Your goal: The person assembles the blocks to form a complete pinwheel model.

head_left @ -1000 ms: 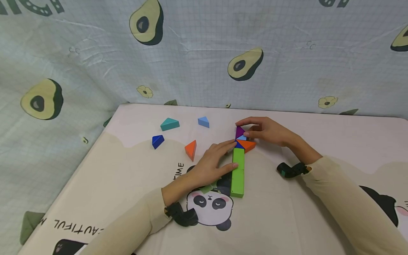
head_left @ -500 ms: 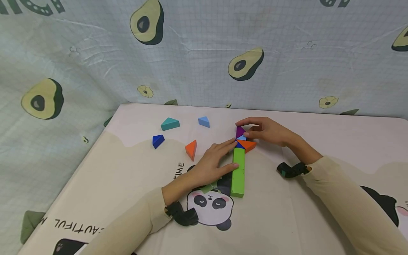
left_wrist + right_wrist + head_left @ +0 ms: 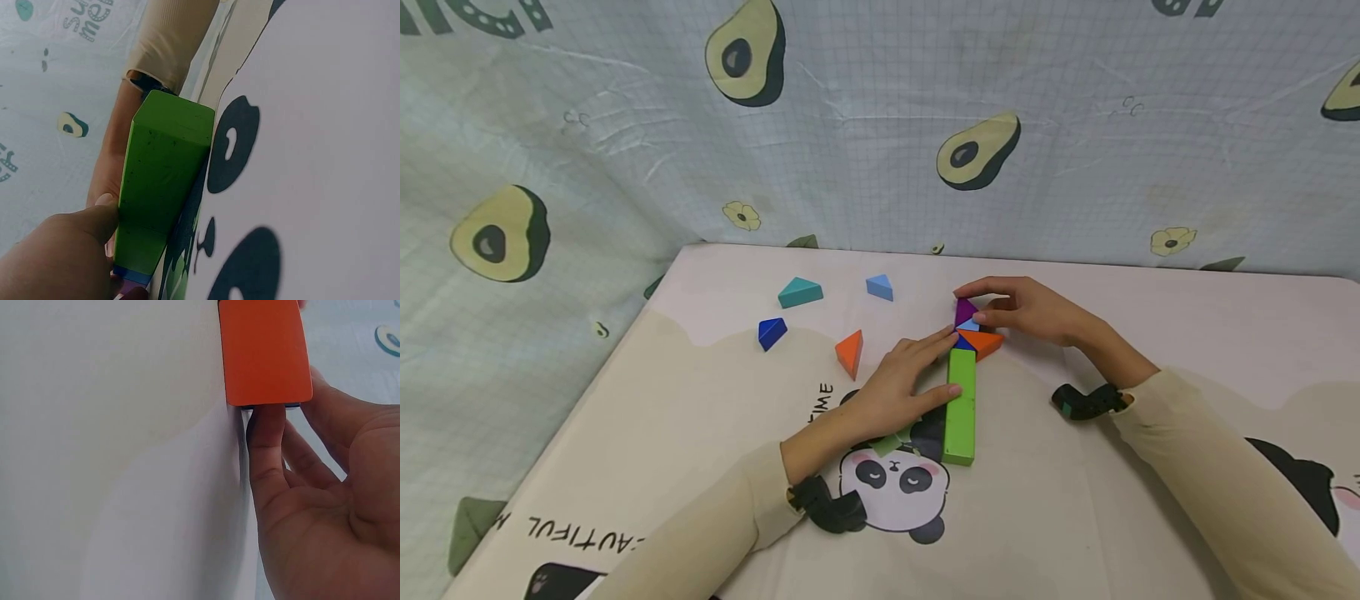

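Observation:
Two green blocks (image 3: 959, 425) lie end to end in a column, their seam faintly visible. Above them, a dark blue triangular block (image 3: 964, 343), an orange triangular block (image 3: 982, 342), a light blue triangular block (image 3: 968, 324) and a purple triangular block (image 3: 964, 312) touch one another. My left hand (image 3: 898, 383) lies along the column's left side, fingertips at the dark blue block and thumb on the green. My right hand (image 3: 1037, 308) holds the purple block between index finger and thumb, the thumb also touching the light blue one. In the right wrist view the orange block (image 3: 265, 353) hides those fingertips.
Loose triangular blocks lie to the left: teal (image 3: 801, 292), light blue (image 3: 880, 287), dark blue (image 3: 771, 332) and orange (image 3: 850, 354). A printed cloth (image 3: 1037, 517) covers the table, and an avocado-patterned curtain (image 3: 865, 167) hangs behind its far edge.

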`<state>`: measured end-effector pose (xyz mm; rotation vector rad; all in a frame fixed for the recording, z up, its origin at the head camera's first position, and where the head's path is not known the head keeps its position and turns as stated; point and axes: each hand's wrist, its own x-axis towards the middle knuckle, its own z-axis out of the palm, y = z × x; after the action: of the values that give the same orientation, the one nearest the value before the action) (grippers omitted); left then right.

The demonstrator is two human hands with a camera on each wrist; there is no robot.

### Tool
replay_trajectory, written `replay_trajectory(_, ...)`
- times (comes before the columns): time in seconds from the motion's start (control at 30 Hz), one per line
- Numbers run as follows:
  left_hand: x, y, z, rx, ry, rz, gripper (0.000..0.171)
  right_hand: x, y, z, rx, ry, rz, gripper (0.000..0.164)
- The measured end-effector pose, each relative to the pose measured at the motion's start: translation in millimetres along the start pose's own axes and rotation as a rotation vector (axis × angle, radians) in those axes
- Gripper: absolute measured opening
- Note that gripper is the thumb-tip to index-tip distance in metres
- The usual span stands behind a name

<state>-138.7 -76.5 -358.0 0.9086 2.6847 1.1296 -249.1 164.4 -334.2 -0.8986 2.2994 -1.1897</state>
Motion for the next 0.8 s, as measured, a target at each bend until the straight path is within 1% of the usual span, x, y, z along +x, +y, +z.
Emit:
replay_trajectory(0.2,-0.2,0.1,-0.2,-0.004,0.004,0.001,0.066,-1.0,-1.8,-0.1,0.017,-0.005,0.007,0.046)
replay_trajectory(0.3,-0.1,-0.1,-0.1,-0.009,0.003,0.000,0.065,-3.1,-4.1,0.2,0.003,0.015,0.028,0.046)
replay_trajectory(0.33,0.0,-0.1,0.1,-0.011,0.004,0.000,0.065,-4.5,-5.8,0.8,-0.018,0.035,0.035,0.046)
replay_trajectory(0.4,0.1,0.0,0.5,-0.018,0.008,0.000,0.065,-8.9,-10.6,3.9,-0.084,0.108,0.039,0.044)
replay_trajectory(0.5,-0.1,0.6,0.8,-0.037,0.018,-0.010,0.065,-18.5,-19.6,14.4,-0.176,0.251,0.035,0.040)
replay_trajectory(0.57,-0.9,2.4,0.0,-0.060,0.033,-0.027,0.063,-25.9,-24.9,24.1,-0.217,0.335,0.024,0.038)
replay_trajectory(0.63,-2.0,6.1,-3.1,-0.080,0.055,-0.042,0.061,-32.3,-28.8,34.0,-0.222,0.384,0.009,0.037)
replay_trajectory(0.7,-2.8,11.1,-9.4,-0.087,0.084,-0.044,0.059,-37.2,-31.3,42.3,-0.231,0.416,-0.007,0.035)
replay_trajectory(0.8,-2.3,18.0,-24.5,-0.081,0.146,-0.012,0.056,-39.9,-31.4,50.7,-0.219,0.458,-0.044,0.032)
